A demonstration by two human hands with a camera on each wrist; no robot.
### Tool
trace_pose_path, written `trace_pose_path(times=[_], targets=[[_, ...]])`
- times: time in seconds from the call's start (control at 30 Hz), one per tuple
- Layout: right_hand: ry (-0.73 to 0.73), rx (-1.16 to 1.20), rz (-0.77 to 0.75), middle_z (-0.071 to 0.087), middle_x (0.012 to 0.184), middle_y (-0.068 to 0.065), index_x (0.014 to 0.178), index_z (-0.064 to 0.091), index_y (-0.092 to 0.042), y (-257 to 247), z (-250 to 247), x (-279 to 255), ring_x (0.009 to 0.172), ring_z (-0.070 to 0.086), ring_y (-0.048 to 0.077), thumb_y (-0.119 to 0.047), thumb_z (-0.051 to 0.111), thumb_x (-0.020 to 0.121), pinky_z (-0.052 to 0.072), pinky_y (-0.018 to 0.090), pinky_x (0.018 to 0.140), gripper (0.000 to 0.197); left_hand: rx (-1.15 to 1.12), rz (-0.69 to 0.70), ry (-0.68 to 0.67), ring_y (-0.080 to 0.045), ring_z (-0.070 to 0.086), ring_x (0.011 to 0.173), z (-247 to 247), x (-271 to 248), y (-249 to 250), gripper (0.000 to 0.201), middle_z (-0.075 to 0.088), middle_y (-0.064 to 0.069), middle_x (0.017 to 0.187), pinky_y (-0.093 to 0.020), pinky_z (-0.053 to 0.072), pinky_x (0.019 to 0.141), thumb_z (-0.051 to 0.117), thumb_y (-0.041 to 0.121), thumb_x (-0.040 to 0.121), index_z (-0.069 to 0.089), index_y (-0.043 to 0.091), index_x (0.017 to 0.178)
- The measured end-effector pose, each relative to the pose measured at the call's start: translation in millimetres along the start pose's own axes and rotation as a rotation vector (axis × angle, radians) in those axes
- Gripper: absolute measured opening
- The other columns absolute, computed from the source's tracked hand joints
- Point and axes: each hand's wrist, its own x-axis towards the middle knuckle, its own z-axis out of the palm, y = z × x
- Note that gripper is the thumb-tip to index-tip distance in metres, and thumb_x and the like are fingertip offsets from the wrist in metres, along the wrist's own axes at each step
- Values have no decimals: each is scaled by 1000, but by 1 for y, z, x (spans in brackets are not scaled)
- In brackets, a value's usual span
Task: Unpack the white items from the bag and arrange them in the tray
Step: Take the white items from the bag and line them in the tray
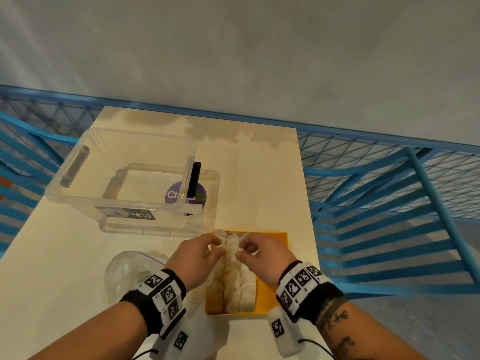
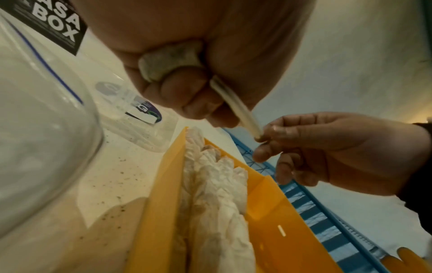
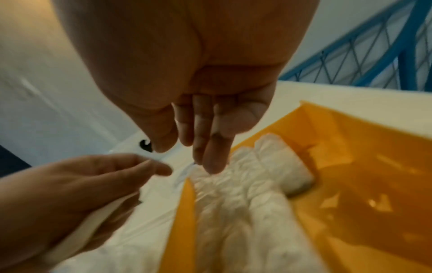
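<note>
A yellow tray [image 1: 275, 244] sits near the front of the cream table, with several white crumpled rolls [image 1: 235, 278] lined up in rows on its left side. Both hands hover over the tray's far left end. My left hand [image 1: 215, 246] grips a white roll [image 2: 168, 61] in its curled fingers and also pinches a thin white strip [image 2: 236, 109]. My right hand [image 1: 243, 246] pinches the other end of that strip [image 2: 257, 135] between thumb and forefinger. The clear zip bag [image 1: 124, 268] lies left of the tray. The right wrist view is blurred; it shows the rolls [image 3: 245, 194] and the tray [image 3: 362, 175].
A clear plastic storage box [image 1: 78, 162] stands at the back left on its lid [image 1: 210, 203], which has a purple sticker. Blue metal railing [image 1: 389, 203] runs along the table's right and far sides. The right part of the tray floor is bare.
</note>
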Motion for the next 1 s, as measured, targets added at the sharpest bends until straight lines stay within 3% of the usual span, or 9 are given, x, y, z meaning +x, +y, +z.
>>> trace_pose_path(times=[0.07, 0.13, 0.27, 0.4, 0.5, 0.67, 0.8, 0.9, 1.0], targets=[[-84, 200, 19, 71, 92, -9, 112, 61, -28, -8, 13, -13, 75, 69, 8, -38, 70, 84, 55, 22, 68, 31, -94, 41, 4, -1, 60, 64, 2, -5, 9, 17, 64, 11, 71, -12, 41, 59, 60, 41, 94, 64, 32, 109], [-107, 351, 27, 74, 85, -5, 115, 60, -21, -14, 22, -24, 72, 71, 9, -26, 71, 86, 50, 18, 58, 32, -180, 84, 0, -1, 63, 63, 4, -10, 17, 15, 70, 8, 74, -10, 43, 57, 61, 39, 94, 65, 33, 107], [7, 530, 66, 74, 79, 0, 107, 62, -14, -18, 27, -42, 65, 70, 12, -17, 69, 87, 47, 21, 53, 21, -323, 109, 23, -3, 64, 61, 4, -18, 24, 10, 72, 5, 73, -11, 46, 54, 63, 36, 94, 65, 36, 103], [146, 708, 90, 73, 78, 4, 95, 64, -8, -12, 25, -53, 61, 67, 15, -14, 70, 87, 44, 25, 49, 12, -515, 53, 37, -15, 62, 55, 1, -29, 26, 7, 74, 2, 71, -23, 46, 45, 62, 34, 95, 68, 31, 98], [131, 746, 73, 73, 80, 3, 95, 64, -10, -12, 27, -63, 67, 68, 16, -17, 68, 90, 46, 25, 52, 9, -646, 13, 41, -18, 53, 48, 4, -36, 25, 13, 73, -3, 70, -28, 43, 42, 60, 34, 97, 68, 24, 94], [-24, 785, 110, 73, 81, 5, 95, 57, -8, -26, 39, -77, 65, 68, 15, -20, 72, 88, 49, 21, 48, 21, -657, 33, 116, -13, 55, 50, 13, -43, 28, 14, 62, 2, 62, -32, 48, 49, 61, 38, 95, 67, 27, 88], [64, 737, 79, 74, 77, 4, 83, 52, -12, -26, 42, -75, 62, 67, 15, -17, 70, 89, 47, 23, 47, 19, -655, 39, 136, -15, 55, 55, 11, -45, 32, 20, 64, -4, 67, -39, 50, 58, 56, 37, 98, 67, 24, 88], [170, 793, 71, 74, 78, 4, 87, 59, -10, -18, 37, -72, 63, 67, 17, -18, 69, 89, 44, 25, 47, 13, -750, -31, 84, -18, 56, 52, 1, -45, 33, 31, 73, -3, 79, -29, 42, 47, 47, 46, 100, 69, 25, 94], [198, 764, 67, 74, 79, 4, 94, 64, -5, -11, 30, -72, 63, 66, 15, -20, 69, 90, 45, 25, 49, 16, -826, -74, -35, -20, 53, 51, -7, -46, 32, 24, 76, -1, 87, -23, 31, 41, 56, 43, 97, 71, 24, 100]])
